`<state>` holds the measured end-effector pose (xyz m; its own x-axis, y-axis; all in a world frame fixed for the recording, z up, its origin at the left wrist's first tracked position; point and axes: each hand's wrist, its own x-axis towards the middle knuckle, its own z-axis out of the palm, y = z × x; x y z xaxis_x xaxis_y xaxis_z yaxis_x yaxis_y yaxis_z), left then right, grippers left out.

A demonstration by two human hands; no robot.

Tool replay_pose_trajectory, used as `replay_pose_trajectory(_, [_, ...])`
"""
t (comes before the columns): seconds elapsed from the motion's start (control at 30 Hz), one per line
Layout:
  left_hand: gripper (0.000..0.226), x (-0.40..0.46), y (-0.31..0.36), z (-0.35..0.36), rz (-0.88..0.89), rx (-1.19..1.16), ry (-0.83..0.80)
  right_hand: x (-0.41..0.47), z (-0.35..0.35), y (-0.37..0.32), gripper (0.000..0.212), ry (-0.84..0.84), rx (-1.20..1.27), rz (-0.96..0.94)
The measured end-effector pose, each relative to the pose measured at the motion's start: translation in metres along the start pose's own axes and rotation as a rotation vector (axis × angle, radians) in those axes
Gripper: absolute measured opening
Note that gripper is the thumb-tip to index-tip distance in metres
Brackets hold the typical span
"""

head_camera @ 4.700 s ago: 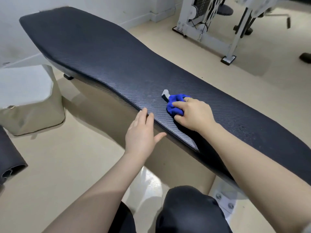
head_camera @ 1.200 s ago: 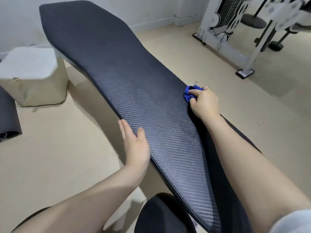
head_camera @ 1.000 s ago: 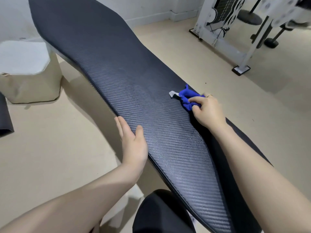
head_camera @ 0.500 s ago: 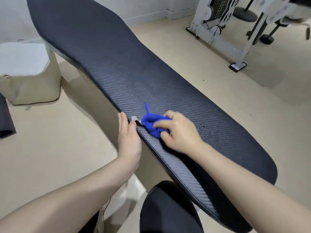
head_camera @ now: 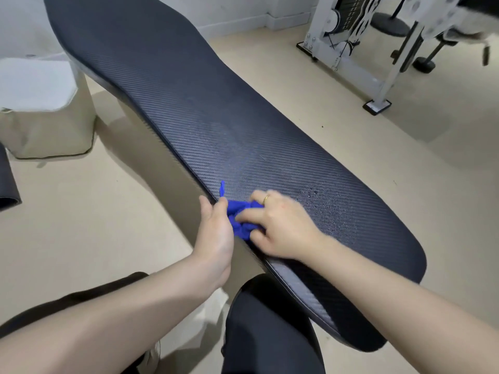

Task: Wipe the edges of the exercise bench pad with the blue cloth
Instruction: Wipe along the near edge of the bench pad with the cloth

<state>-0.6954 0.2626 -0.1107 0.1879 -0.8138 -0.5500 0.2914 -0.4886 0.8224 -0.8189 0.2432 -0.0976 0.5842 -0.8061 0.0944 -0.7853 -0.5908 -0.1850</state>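
Observation:
The long black exercise bench pad [head_camera: 216, 109], with a carbon-weave texture, runs from the far left to the near right. A bunched blue cloth [head_camera: 239, 215] lies on the pad's near edge, one tail sticking up. My right hand [head_camera: 283, 229] grips the cloth from the right, fingers curled over it. My left hand [head_camera: 216, 233] rests against the pad's near side, its straight fingertips touching the cloth's left part. Small water droplets [head_camera: 326, 206] dot the pad just right of my right hand.
A beige bag with a white top [head_camera: 46, 125] stands on the floor to the left. A dark roll [head_camera: 8, 184] lies at the left edge. A white gym machine frame [head_camera: 378, 63] stands at the back right. My knee in black [head_camera: 270, 325] is under the pad's near end.
My right hand has drawn the cloth from the pad's far edge across to the near edge. It now meets my left hand, which has stayed on the near side.

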Motion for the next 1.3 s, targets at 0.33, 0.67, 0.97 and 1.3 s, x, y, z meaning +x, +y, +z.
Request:
replay_pose_trajectory(0.33, [0.056,-0.015,-0.002,0.011,-0.007,0.009,0.001,-0.036,0.003,-0.010,0.026,0.017,-0.131,0.008])
replay_pose_trajectory(0.67, [0.059,-0.004,-0.020,0.012,0.061,0.087,0.046,0.000,-0.012,0.066,0.032,0.041,-0.245,0.407])
replay_pose_trajectory(0.97, [0.071,0.004,-0.025,0.022,0.088,0.059,0.104,-0.009,-0.008,0.098,0.034,0.174,-0.092,0.451])
replay_pose_trajectory(1.3, [0.063,0.005,-0.037,0.021,0.196,0.154,0.137,-0.055,-0.009,0.075,0.040,0.125,0.075,0.285])
